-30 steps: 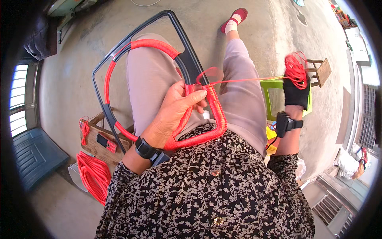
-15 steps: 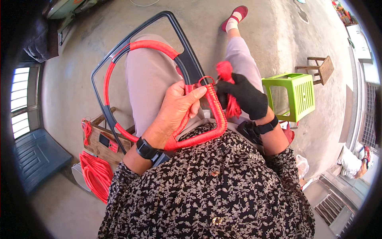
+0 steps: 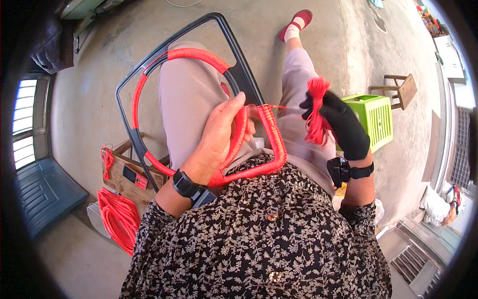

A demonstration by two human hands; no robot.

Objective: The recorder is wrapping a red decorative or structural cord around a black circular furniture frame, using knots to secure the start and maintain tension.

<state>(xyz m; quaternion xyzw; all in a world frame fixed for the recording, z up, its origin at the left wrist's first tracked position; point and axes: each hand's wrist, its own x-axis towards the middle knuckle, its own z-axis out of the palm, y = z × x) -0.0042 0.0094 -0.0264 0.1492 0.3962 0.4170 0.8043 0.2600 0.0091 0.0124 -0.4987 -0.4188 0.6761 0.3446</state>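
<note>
Across my lap lies a black frame, its inner ring and squarish end loop closely wound with red cord. My bare left hand is closed around one side of the wound loop, thumb pointing up along it. Off to the right, my right hand, in a black glove with bare fingertips, grips a bundle of red cord. A thin strand runs taut from the bundle to the top corner of the loop.
At left, a wooden stool bears a phone and a small hank of red cord. Below it hangs a large red coil. A green plastic stool and a small wooden stool stand at right.
My right hand has moved right, away from the loop, carrying the cord bundle and drawing the strand straight. My left hand keeps its hold, its thumb now raised off the loop's corner.
</note>
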